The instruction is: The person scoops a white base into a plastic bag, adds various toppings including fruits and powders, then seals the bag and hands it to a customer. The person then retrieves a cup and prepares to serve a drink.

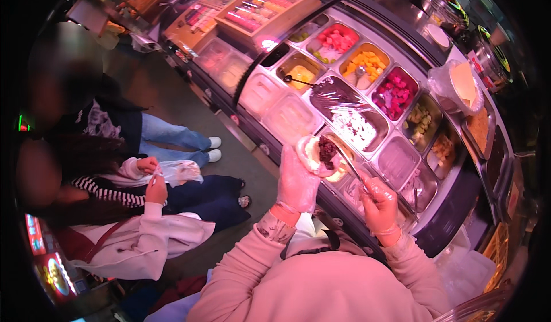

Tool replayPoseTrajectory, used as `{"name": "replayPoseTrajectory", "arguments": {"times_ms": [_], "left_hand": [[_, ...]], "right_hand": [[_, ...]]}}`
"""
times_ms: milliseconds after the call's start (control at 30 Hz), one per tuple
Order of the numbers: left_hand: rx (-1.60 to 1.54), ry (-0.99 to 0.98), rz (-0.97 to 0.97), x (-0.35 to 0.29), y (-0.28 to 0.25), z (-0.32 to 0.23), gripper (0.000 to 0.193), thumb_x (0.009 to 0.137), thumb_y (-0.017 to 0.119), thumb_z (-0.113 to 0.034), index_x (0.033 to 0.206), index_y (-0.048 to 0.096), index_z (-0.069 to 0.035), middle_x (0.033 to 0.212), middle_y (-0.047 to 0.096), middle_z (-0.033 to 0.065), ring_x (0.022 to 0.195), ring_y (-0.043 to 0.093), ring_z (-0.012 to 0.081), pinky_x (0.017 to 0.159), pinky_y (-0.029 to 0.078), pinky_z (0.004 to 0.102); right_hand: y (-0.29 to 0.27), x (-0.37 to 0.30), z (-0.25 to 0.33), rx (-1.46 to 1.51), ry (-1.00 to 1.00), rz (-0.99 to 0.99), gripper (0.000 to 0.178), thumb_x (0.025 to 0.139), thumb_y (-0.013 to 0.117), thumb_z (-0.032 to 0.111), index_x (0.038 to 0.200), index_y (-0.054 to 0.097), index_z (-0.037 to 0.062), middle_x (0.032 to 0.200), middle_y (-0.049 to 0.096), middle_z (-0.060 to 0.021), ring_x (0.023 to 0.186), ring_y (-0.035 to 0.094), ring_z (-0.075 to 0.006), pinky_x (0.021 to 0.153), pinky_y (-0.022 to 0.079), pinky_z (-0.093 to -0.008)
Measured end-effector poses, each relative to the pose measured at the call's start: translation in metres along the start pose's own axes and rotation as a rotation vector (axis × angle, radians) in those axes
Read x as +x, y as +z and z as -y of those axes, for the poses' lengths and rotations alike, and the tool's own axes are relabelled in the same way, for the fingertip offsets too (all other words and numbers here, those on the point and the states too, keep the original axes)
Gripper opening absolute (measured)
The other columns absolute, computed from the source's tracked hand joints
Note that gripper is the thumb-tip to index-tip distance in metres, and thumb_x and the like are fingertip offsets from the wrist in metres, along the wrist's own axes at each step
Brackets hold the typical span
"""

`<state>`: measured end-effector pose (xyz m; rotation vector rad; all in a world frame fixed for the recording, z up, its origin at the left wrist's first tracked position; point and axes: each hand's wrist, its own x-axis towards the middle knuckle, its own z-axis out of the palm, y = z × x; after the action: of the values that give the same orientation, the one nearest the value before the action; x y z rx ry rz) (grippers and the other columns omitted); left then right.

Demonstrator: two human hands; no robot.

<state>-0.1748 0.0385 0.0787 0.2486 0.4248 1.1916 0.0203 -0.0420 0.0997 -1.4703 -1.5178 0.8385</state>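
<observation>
My left hand [295,178], in a clear plastic glove, is wrapped round a pale, soft-looking round wrapper [309,154] at the counter's near edge. Dark red, bean-like filling [328,152] sits in its open side. A slim metal utensil [352,166] reaches to this filling; its tip is hidden there, so I cannot tell a spoon from a spatula. Gripping its handle is my gloved right hand [379,206]. Just beyond both hands, clear film partly covers a metal pan [351,125] of something dark and white.
Metal pans hold red cubes [334,42], orange cubes [364,63], magenta cubes [396,91] and green pieces [420,121]. A wooden case [270,12] of colourful items stands at the far left. To the right sits a plastic-lined container [453,84]. People [155,178] stand left of the counter.
</observation>
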Motion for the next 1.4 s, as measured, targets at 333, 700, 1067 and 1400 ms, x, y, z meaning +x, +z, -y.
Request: {"name": "replayPoseTrajectory", "arguments": {"times_ms": [333,700,1067,1400], "left_hand": [[-0.02,0.001,-0.056,-0.041,0.01,-0.019,0.076,0.107,0.036,-0.062,0.149,0.041,0.001,0.147,0.051,0.0189,0.135,0.052,0.0342,0.116,0.041,0.0512],[-0.044,-0.054,-0.071,-0.059,-0.016,-0.042,0.038,0.108,0.05,-0.032,0.127,0.057,0.001,0.123,0.066,0.016,0.114,0.065,0.03,0.1,0.053,0.0467],[0.113,-0.077,-0.423,-0.058,-0.012,-0.034,0.015,0.103,0.06,-0.009,0.117,0.063,-0.005,0.111,0.071,0.0098,0.111,0.069,0.0254,0.094,0.06,0.0447],[-0.297,-0.299,0.027,-0.063,0.007,-0.049,0.091,0.096,0.062,-0.059,0.153,0.033,0.005,0.15,0.047,0.0268,0.136,0.05,0.0433,0.118,0.037,0.061]], "right_hand": [[0.035,-0.023,0.022,-0.565,-0.57,0.036,0.066,0.079,0.068,-0.001,0.143,0.054,-0.0058,0.081,0.056,-0.0111,0.066,0.06,-0.0235,0.053,0.049,-0.0372],[0.036,-0.044,0.049,-0.439,-0.627,0.065,0.054,0.085,0.071,0.002,0.138,0.061,0.0004,0.075,0.052,-0.0078,0.058,0.057,-0.0217,0.049,0.045,-0.0356],[0.012,-0.057,0.043,-0.499,-0.761,0.118,0.014,0.088,0.077,0.002,0.086,0.063,0.001,0.065,0.044,-0.0092,0.05,0.05,-0.0247,0.046,0.037,-0.0404],[0.017,-0.061,0.033,-0.621,-0.832,0.032,0.047,0.081,0.075,0.001,0.126,0.069,-0.0061,0.072,0.042,-0.0055,0.057,0.052,-0.0186,0.045,0.039,-0.0357]]}}
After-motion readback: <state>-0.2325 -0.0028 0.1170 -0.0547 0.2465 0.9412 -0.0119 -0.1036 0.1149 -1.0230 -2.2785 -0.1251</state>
